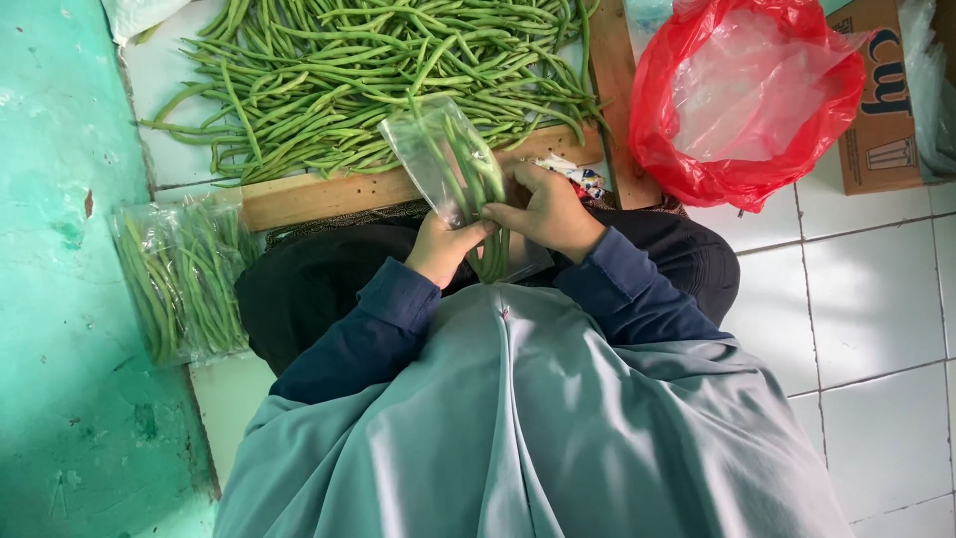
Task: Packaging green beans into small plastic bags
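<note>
Gripping a clear bag (438, 149) of beans (481, 189), both hands (498, 224) apparently hold it lengthwise, mouth pointing away.

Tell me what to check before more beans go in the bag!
1. Clear bag mouth open: cannot tell.
2. Left hand grips the bag's lower part: ok.
3. Right hand on the beans in the bag: ok.
4. Loose bean pile close ahead: ok.
5. Filled packs set aside by the green wall: ok.
</note>
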